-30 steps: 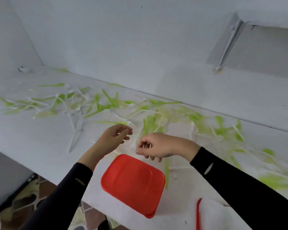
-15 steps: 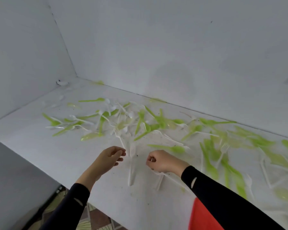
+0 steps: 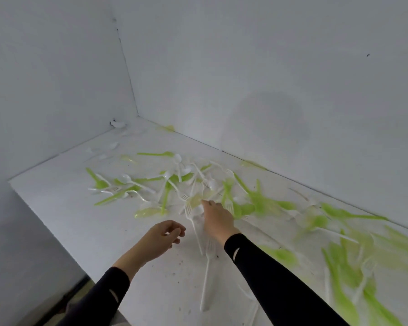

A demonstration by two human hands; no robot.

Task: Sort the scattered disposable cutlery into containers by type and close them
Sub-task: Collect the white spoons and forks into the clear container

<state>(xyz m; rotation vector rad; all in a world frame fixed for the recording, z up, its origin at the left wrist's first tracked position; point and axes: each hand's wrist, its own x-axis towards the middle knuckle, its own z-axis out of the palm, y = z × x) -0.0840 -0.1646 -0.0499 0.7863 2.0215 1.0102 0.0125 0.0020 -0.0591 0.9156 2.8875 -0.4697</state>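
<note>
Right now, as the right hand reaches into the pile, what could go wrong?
1. The right hand reaches into a tangled pile of white and green cutlery; lifting one may drag others.
2. A white fork lies beside the right sleeve, near the front of the table; the arm might sweep it off.
3. White pieces barely show on the white table; some may be missed.

From where I stand, both arms are covered by long, close-fitting black sleeves, plain and matte, ending at the wrists. The left sleeve (image 3: 99,300) carries a small pale slanted dash (image 3: 114,295) just above its cuff. The right sleeve (image 3: 269,278) has a matching dash (image 3: 236,252) in the same place. The left hand (image 3: 160,238) and right hand (image 3: 216,220) are bare.
</note>
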